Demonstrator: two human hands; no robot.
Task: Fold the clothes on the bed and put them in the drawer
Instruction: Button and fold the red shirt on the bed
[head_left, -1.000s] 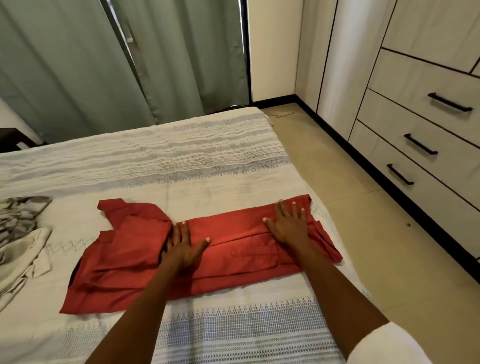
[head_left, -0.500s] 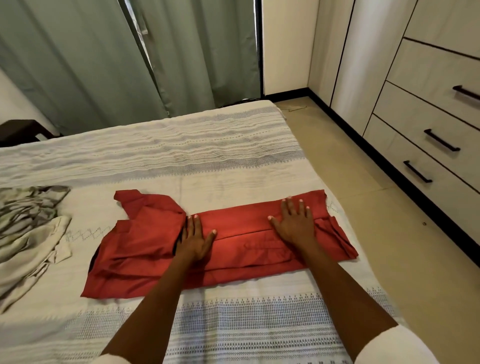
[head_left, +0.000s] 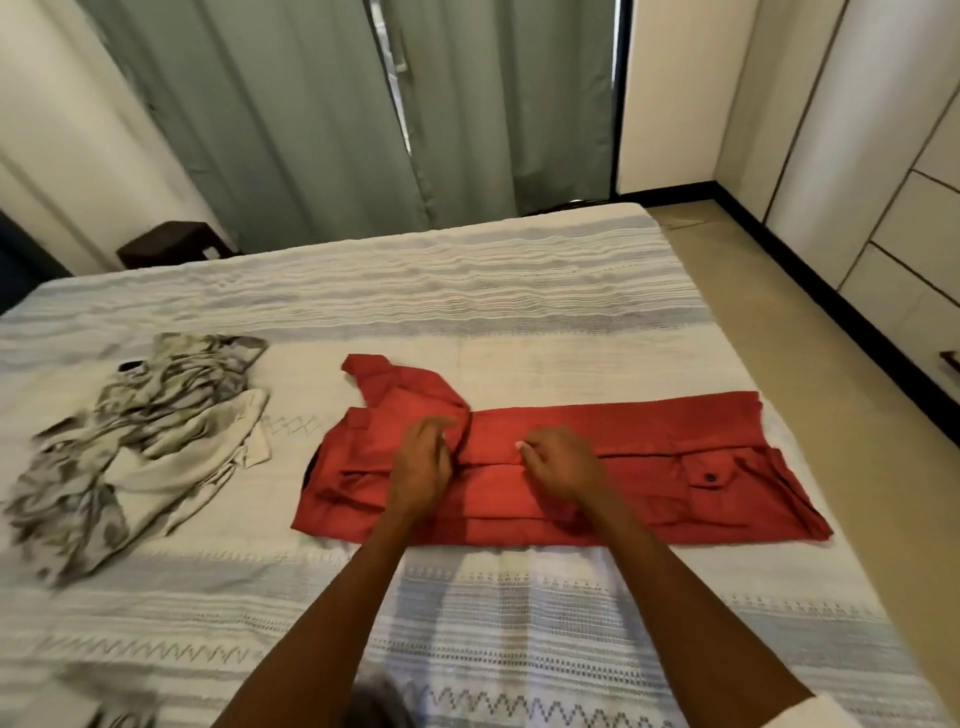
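A red shirt (head_left: 675, 467), folded into a long strip, lies across the striped bed (head_left: 467, 301). Both of my hands are on its middle, close together. My left hand (head_left: 421, 462) rests on the cloth with fingers stretched toward the folded sleeve; it is blurred. My right hand (head_left: 561, 462) has its fingers curled and pinches the fold edge of the shirt. A crumpled grey-and-white garment (head_left: 140, 431) lies on the bed to the left. The wardrobe drawers (head_left: 914, 223) are shut at the right edge.
Green curtains (head_left: 363, 114) hang behind the bed. A dark bedside stand (head_left: 171, 244) sits at the far left. Bare tan floor (head_left: 810, 332) runs between the bed's right side and the wardrobe.
My right hand has slid left from the shirt's right part to its middle and curled its fingers. The view has swung left, and my left hand has shifted slightly.
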